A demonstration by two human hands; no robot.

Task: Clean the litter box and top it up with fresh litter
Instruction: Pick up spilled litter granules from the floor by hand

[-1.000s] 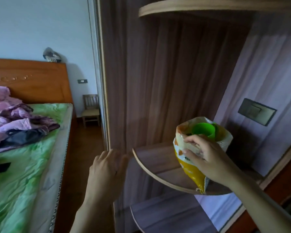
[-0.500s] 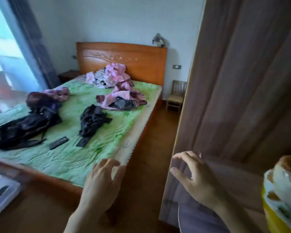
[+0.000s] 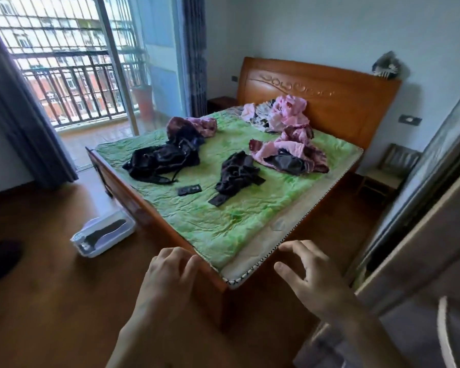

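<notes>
A white litter box (image 3: 105, 232) with a dark inside sits on the wooden floor at the left, beside the foot of the bed. My left hand (image 3: 166, 285) hangs in front of me at lower centre, fingers loosely curled, holding nothing. My right hand (image 3: 310, 277) is raised at lower right with spread, relaxed fingers and is empty too. Both hands are well to the right of the litter box and apart from it. The litter bag is out of view.
A wooden bed (image 3: 154, 216) with a green cover and strewn clothes fills the middle. A wardrobe (image 3: 420, 261) stands at the right edge, a small chair (image 3: 385, 173) beyond it. A balcony door (image 3: 72, 75) with curtains is at the left. A dark shape (image 3: 0, 258) lies on the floor far left.
My view has swung left from the wardrobe shelf to the bed and floor. My right hand let go of the litter bag on the shelf; the litter box has come into view.
</notes>
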